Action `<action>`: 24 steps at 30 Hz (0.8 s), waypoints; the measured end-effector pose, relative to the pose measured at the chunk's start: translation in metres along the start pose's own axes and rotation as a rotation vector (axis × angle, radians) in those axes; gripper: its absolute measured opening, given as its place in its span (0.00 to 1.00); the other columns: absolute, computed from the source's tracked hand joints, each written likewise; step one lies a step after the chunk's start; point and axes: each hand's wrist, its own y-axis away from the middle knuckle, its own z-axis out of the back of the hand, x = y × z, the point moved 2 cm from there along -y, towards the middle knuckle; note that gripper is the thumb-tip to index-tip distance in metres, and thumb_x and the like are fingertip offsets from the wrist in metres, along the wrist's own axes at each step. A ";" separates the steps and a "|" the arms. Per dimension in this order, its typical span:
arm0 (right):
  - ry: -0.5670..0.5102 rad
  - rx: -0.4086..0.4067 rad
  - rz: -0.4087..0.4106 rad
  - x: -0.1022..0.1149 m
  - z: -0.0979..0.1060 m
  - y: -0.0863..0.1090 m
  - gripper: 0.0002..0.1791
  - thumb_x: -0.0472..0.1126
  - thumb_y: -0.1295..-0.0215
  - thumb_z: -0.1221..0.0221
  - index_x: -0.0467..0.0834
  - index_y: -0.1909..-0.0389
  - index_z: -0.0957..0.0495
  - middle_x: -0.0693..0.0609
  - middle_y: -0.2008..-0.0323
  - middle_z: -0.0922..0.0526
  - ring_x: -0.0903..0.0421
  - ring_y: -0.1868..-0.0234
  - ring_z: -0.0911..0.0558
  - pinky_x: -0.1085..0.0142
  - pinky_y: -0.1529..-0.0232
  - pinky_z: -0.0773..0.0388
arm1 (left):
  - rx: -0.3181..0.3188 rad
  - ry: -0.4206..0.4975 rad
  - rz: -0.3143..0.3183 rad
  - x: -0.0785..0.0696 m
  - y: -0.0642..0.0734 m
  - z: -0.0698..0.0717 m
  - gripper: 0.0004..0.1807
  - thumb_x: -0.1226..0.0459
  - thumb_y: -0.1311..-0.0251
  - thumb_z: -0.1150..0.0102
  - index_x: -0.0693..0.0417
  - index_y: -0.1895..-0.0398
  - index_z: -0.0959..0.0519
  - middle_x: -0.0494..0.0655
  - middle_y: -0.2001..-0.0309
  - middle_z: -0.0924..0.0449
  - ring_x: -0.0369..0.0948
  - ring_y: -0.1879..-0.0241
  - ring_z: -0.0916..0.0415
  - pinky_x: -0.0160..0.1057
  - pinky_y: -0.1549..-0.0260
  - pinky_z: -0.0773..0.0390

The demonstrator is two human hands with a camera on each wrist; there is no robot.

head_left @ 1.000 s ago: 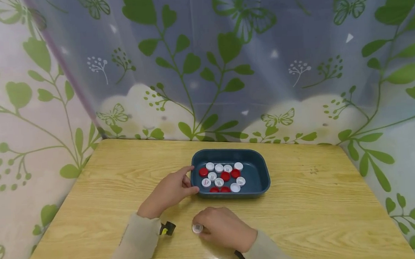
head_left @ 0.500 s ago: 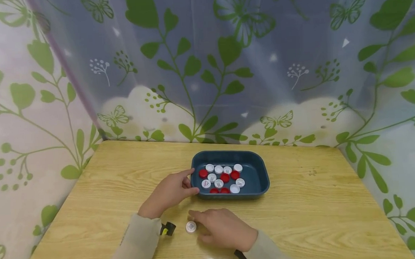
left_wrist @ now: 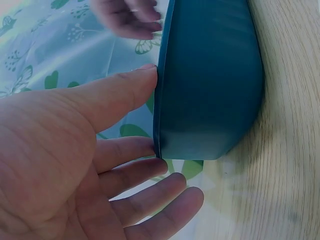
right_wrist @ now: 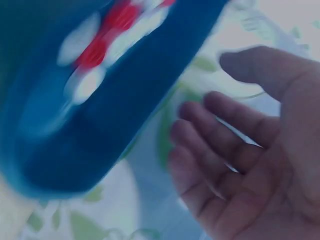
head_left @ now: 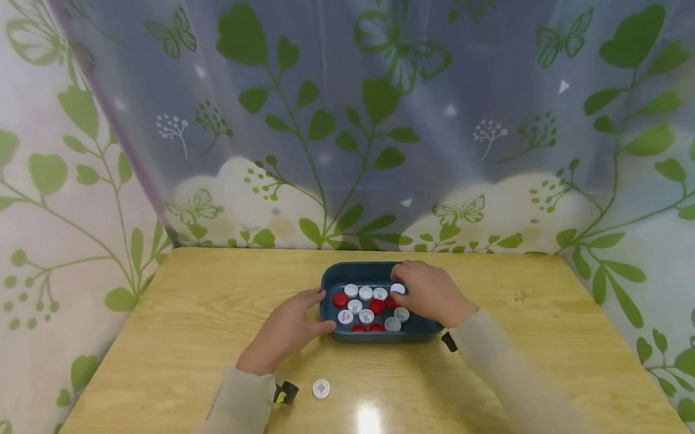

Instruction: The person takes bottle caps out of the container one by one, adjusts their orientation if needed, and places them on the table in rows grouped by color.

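A dark blue tray point(head_left: 431, 330) sits mid-table and holds several red and white bottle caps point(head_left: 365, 303). My left hand point(head_left: 317, 312) rests against the tray's left end, thumb on the rim and fingers straight. The left wrist view shows that thumb point(left_wrist: 142, 80) touching the tray wall point(left_wrist: 210, 85). My right hand point(head_left: 406, 292) hovers over the right half of the tray, its fingertips beside a white cap point(head_left: 398, 288). In the blurred right wrist view the right hand point(right_wrist: 210, 95) is spread and holds nothing, next to the tray point(right_wrist: 125, 100). One white cap point(head_left: 321, 389) lies alone on the table near the front.
The wooden table point(head_left: 183, 328) is closed in at the back and on both sides by a leaf-and-butterfly patterned curtain point(head_left: 344, 146). A small black and yellow strap piece point(head_left: 285, 393) sits at my left wrist. A light glare point(head_left: 365, 423) shows on the front of the table.
My right hand let go of the white cap on the table front and moved up and right to over the tray. The cap stays where it was left. The left hand kept still.
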 end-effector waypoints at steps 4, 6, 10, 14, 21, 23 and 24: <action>0.089 0.169 0.021 -0.023 -0.017 -0.005 0.16 0.48 0.36 0.28 0.43 0.54 0.16 0.51 0.64 0.15 0.54 0.66 0.18 0.51 0.56 0.20 | 0.000 0.004 0.006 0.002 0.001 -0.002 0.38 0.51 0.37 0.28 0.54 0.27 0.27 0.50 0.25 0.32 0.54 0.25 0.37 0.56 0.30 0.35; 0.094 0.227 0.049 -0.030 -0.027 -0.005 0.15 0.50 0.36 0.28 0.45 0.57 0.16 0.54 0.68 0.16 0.56 0.68 0.21 0.51 0.57 0.23 | -0.001 0.011 0.005 0.002 0.001 -0.002 0.38 0.51 0.37 0.28 0.54 0.27 0.27 0.50 0.25 0.32 0.54 0.25 0.37 0.56 0.30 0.35; 0.061 0.239 0.065 -0.041 -0.041 -0.002 0.13 0.50 0.38 0.27 0.48 0.62 0.17 0.57 0.69 0.19 0.59 0.70 0.26 0.54 0.60 0.26 | -0.002 0.020 -0.001 0.002 0.000 -0.002 0.38 0.51 0.38 0.27 0.54 0.27 0.27 0.50 0.25 0.32 0.54 0.25 0.37 0.56 0.30 0.34; 0.015 0.207 0.086 -0.048 -0.050 0.001 0.12 0.50 0.38 0.27 0.49 0.60 0.17 0.58 0.66 0.20 0.61 0.70 0.28 0.61 0.64 0.26 | 0.000 0.023 0.002 0.002 -0.001 -0.003 0.38 0.50 0.38 0.27 0.53 0.27 0.27 0.49 0.25 0.32 0.53 0.25 0.37 0.56 0.30 0.34; -0.096 0.201 0.102 -0.053 -0.056 0.002 0.14 0.48 0.33 0.30 0.52 0.49 0.16 0.59 0.57 0.18 0.63 0.65 0.25 0.63 0.60 0.23 | 0.007 0.020 -0.003 0.002 0.000 -0.002 0.38 0.51 0.38 0.27 0.54 0.27 0.27 0.50 0.25 0.32 0.54 0.25 0.37 0.57 0.31 0.34; -0.105 0.195 0.095 -0.053 -0.056 0.002 0.12 0.48 0.33 0.31 0.53 0.51 0.16 0.59 0.57 0.18 0.64 0.65 0.24 0.62 0.59 0.22 | 0.008 0.025 0.003 0.002 0.000 -0.001 0.39 0.50 0.38 0.27 0.53 0.27 0.27 0.50 0.25 0.32 0.54 0.25 0.37 0.56 0.30 0.34; -0.103 0.191 0.091 -0.053 -0.057 0.002 0.11 0.48 0.33 0.31 0.53 0.52 0.15 0.60 0.56 0.17 0.64 0.65 0.24 0.63 0.59 0.22 | 0.008 0.026 0.006 0.002 0.000 -0.001 0.39 0.50 0.38 0.27 0.53 0.27 0.27 0.49 0.25 0.32 0.54 0.25 0.37 0.56 0.30 0.34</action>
